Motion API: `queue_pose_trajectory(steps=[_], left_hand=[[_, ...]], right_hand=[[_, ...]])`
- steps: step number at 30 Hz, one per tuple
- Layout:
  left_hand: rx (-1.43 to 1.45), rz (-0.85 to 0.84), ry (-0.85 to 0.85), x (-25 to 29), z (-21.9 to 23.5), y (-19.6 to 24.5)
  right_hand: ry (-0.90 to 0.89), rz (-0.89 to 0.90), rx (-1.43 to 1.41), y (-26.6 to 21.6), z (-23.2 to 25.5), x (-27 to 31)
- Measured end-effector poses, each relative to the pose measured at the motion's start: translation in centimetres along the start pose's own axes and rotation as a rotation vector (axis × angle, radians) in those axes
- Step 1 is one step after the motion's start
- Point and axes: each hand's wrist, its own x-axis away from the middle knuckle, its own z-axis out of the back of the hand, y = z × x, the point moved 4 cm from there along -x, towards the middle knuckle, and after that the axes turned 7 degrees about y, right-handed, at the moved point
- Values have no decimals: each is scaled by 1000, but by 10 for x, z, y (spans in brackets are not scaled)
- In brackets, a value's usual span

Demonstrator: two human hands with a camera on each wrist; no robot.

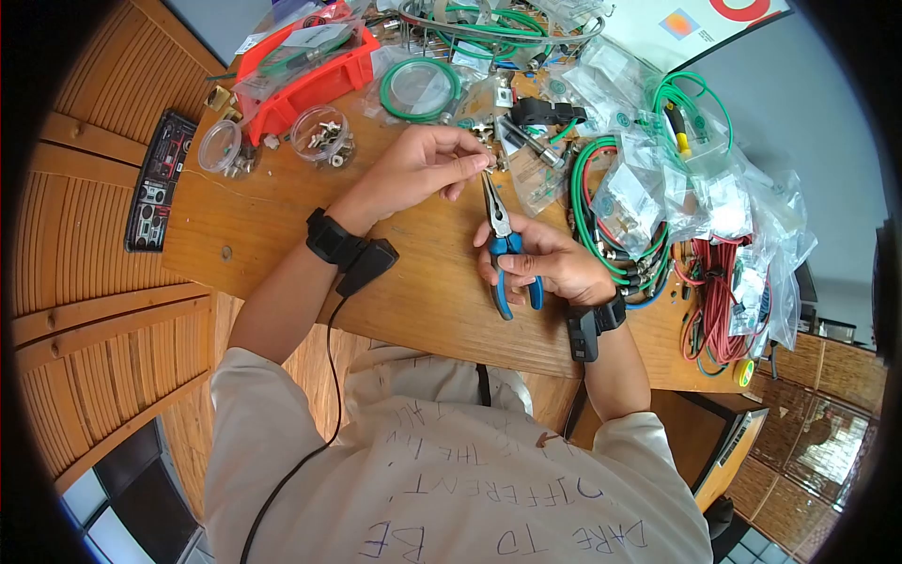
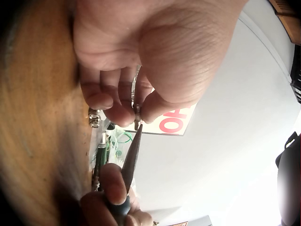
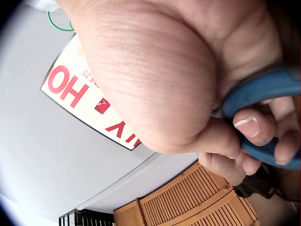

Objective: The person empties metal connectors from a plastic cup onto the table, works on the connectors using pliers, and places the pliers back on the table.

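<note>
My right hand (image 1: 554, 265) grips needle-nose pliers (image 1: 498, 214) around their blue handles, with the nose pointing away from me. In the right wrist view one blue handle (image 3: 258, 89) curves past my curled fingers. Between thumb and fingertips, my left hand (image 1: 409, 179) pinches a small metal part (image 2: 137, 113), mostly hidden by the fingers; I cannot tell its exact kind. The pliers' tip is right at that part in the left wrist view. A silvery connector (image 2: 95, 118) shows beyond the left fingers.
Left of the hands stand a round tub of small metal parts (image 1: 324, 136), another clear tub (image 1: 221, 146) and a red bin (image 1: 305, 85). Green cable coils (image 1: 587, 202), clear plastic bags (image 1: 639, 202) and red cables (image 1: 719, 291) crowd the right side of the wooden table (image 1: 413, 291).
</note>
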Motion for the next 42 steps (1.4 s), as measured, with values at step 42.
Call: queue_pose_trajectory(steps=[42], left_hand=[[-43, -10, -3, 2, -3, 1]], right_hand=[[20, -12, 0, -1, -2, 1]])
